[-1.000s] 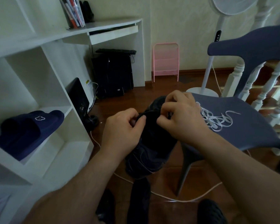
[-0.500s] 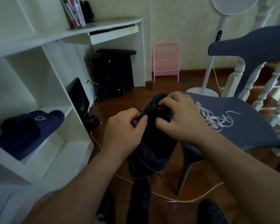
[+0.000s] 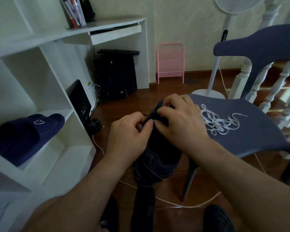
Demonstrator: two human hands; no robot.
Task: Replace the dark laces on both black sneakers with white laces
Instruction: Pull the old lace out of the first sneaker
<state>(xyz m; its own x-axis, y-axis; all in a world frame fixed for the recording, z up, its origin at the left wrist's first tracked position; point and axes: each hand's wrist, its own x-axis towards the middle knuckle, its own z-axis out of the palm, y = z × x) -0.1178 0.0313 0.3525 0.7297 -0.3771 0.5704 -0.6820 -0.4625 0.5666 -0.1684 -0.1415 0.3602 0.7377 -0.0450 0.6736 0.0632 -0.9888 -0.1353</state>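
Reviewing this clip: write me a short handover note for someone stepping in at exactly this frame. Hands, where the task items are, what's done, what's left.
Left hand: pinching the dark lace at the top of the black sneaker.
Right hand: fingers curled on the sneaker's lace area, steadying it.
The sneaker is held up between both hands, in front of the blue chair.
White laces: loose pile on the chair seat, untouched.
Done: nothing finished; unlacing under way.
Left: pull the dark lace out, thread white, then do the second sneaker, which I cannot clearly identify here.

Cream wall, dark wooden floor, white shelving, white desk, pink rack, grey-blue chair
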